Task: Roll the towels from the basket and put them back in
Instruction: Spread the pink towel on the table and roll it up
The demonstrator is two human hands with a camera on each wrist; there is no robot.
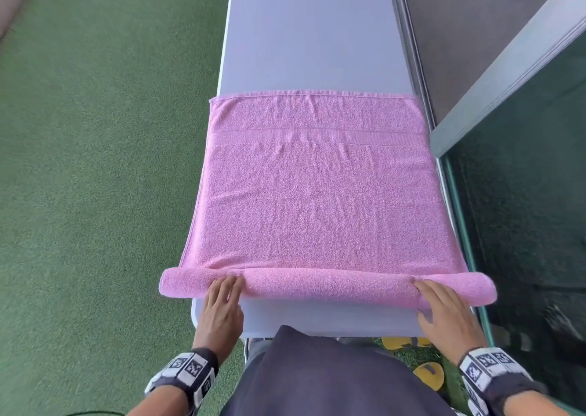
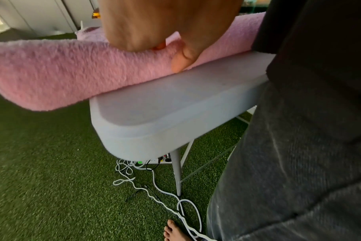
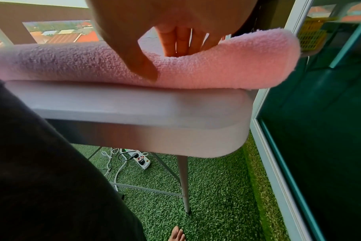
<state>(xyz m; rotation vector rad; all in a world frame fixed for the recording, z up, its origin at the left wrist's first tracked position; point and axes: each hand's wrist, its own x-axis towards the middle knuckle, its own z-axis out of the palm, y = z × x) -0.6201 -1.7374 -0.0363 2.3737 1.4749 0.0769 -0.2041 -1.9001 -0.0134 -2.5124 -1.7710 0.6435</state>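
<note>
We see a pink towel (image 1: 317, 193) spread on a narrow white surface (image 1: 314, 35), near end rolled up. Left hand (image 1: 222, 307) and right hand (image 1: 444, 311) press the roll, fingers nearly straight, thumbs tucked against it. Green turf floor (image 1: 79, 162) around, glass panel (image 1: 523, 209) on the right.

The counter (image 1: 310, 44) lies bare beyond the far hem of the pink towel (image 1: 314, 193), open to a reach from above. The towel covers the counter's full width, its rolled near edge overhanging both sides. Along the right side a metal frame (image 1: 507, 73) and glass panel (image 1: 532, 212) stand close, leaving little room there. The left side is open over green turf (image 1: 95, 162). A bare strip of counter lies between the roll and the person's body.
</note>
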